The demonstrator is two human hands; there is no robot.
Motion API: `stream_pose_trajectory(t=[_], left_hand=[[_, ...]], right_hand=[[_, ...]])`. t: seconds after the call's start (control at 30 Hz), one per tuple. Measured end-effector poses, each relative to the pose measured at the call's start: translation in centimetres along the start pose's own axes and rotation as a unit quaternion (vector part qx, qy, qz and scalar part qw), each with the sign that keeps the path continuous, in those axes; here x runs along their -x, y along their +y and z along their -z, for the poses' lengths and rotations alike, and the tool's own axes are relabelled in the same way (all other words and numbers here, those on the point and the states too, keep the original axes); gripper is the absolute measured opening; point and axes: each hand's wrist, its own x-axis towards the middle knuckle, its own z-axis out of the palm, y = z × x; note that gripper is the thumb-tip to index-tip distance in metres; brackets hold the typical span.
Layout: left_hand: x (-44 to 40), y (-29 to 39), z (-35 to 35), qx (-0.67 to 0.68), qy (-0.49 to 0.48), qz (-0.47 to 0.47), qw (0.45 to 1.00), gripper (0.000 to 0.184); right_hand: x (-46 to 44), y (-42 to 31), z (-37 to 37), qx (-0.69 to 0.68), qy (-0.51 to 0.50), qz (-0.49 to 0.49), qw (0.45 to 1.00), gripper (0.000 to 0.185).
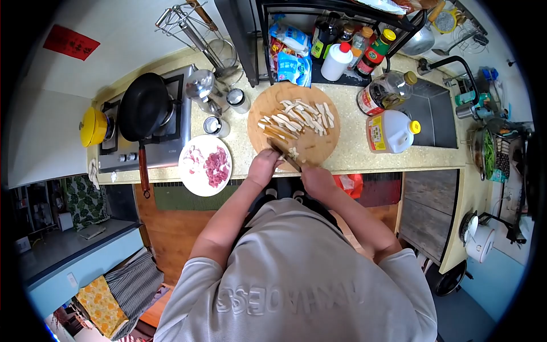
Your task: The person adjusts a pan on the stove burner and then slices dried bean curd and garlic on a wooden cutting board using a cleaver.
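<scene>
A round wooden cutting board point(322, 149) lies at the counter's front edge, with many pale, tan-edged strips point(305, 115) across its upper half. My right hand point(317, 180) is wrapped around the handle of a kitchen knife point(289, 160), whose blade points up and left over the board. At the board's lower left, my left hand point(265, 166) has its fingers bent in beside the blade; whatever they grip is hidden. Small chopped whitish bits point(293, 153) lie right beside the blade. Left of the board, a white plate point(196, 185) holds sliced pinkish-red meat point(217, 166) and paler pieces.
A black frying pan point(145, 105) sits on the gas stove point(179, 137) at left, near a yellow pot point(91, 126). Two jars point(237, 100) stand between plate and rack. To the right are a large plastic jug point(392, 132), a dark sauce bottle point(384, 94) and the sink point(436, 117).
</scene>
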Motion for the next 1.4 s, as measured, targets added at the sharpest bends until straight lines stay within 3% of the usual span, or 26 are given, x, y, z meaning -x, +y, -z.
stream_pose_trajectory(t=[0.67,1.07,1.27,1.4], left_hand=[[0.2,-0.4,-0.6,-0.014,0.003,0.018,1.000,0.025],[0.2,1.6,0.1,0.013,0.066,0.055,0.996,0.032],[0.1,0.0,0.3,0.057,0.059,-0.038,0.996,0.020],[-0.2,-0.6,0.1,0.046,0.012,-0.027,0.998,0.014]], right_hand=[[-0.8,-0.1,0.0,0.009,-0.002,0.012,1.000,0.015],[-1.1,0.4,-0.3,-0.006,0.019,-0.014,1.000,0.016],[-0.4,0.2,0.0,-0.009,0.013,-0.001,1.000,0.014],[-0.2,-0.3,0.0,-0.009,0.021,-0.003,1.000,0.012]])
